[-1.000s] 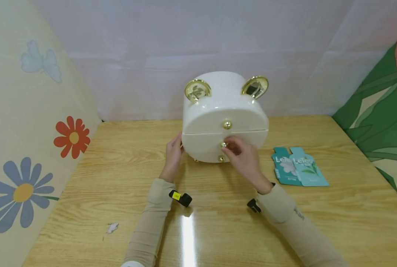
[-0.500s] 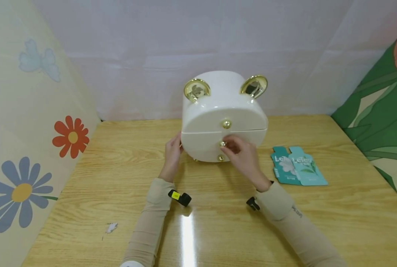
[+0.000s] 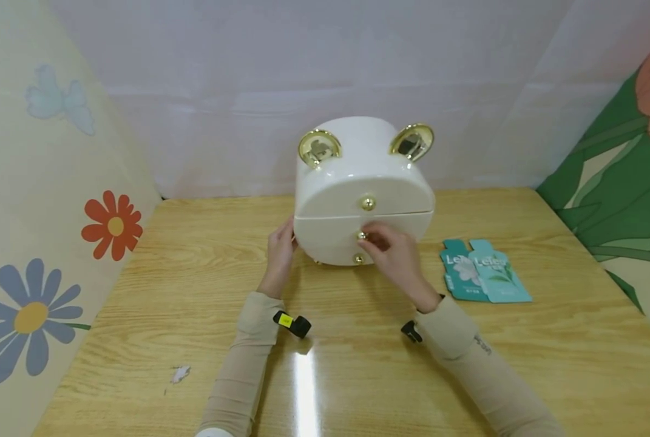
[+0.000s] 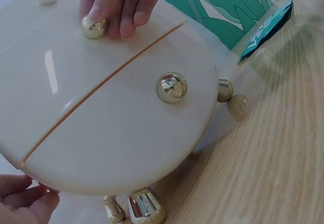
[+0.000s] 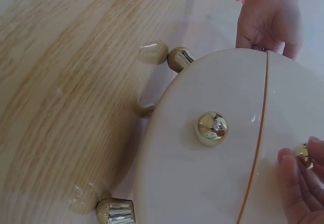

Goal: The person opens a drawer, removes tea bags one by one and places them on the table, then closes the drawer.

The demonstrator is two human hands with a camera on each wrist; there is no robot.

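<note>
A glossy white rounded jewelry box [image 3: 330,237] with gold-rimmed ears stands on the table, its front crossed by thin seams. Gold knobs run down the front: an upper knob [image 3: 368,203], a middle knob [image 3: 362,235] and a lower knob [image 3: 359,259]. My right hand [image 3: 394,255] pinches the middle knob between thumb and fingers, also seen in the left wrist view on this knob [image 4: 93,28]. At the left side of the box, my left hand [image 3: 278,258] rests its fingertips by the seam's end; part of these fingers [image 4: 38,203] is hidden behind the edge.
Two flat teal cartons [image 3: 502,276] overlap on the table right of the box. A small pale patch [image 3: 181,373] marks the wooden table [image 3: 357,364] at front left. Short gold feet [image 5: 116,211] hold up the box. A pale curtain [image 3: 237,121] hangs behind.
The head view has shifted slightly, so everything sits a little further left in it. Both hands keep their places on the box, and its front looks the same.
</note>
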